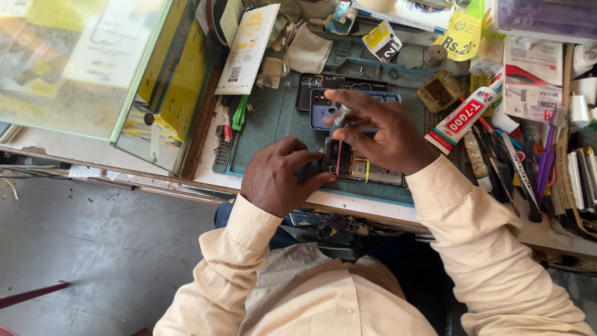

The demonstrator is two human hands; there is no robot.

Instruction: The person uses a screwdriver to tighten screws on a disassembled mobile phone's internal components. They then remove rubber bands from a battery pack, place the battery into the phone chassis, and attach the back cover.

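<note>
Two hands worked over an opened phone (362, 168) on the worktop (273, 124).
Our left hand (277, 177) pressed fingers together on its edge; our right hand (379, 134) pinched a small screwdriver (339, 118) above it.

Single head-mounted view, looking steeply down and slightly forward from above the person's chest. Range is close. The desk (280, 124) fills the upper frame, the hands (280, 177) sit centre, the floor (106, 236) occupies lower left. No second view shares coverage.
</note>
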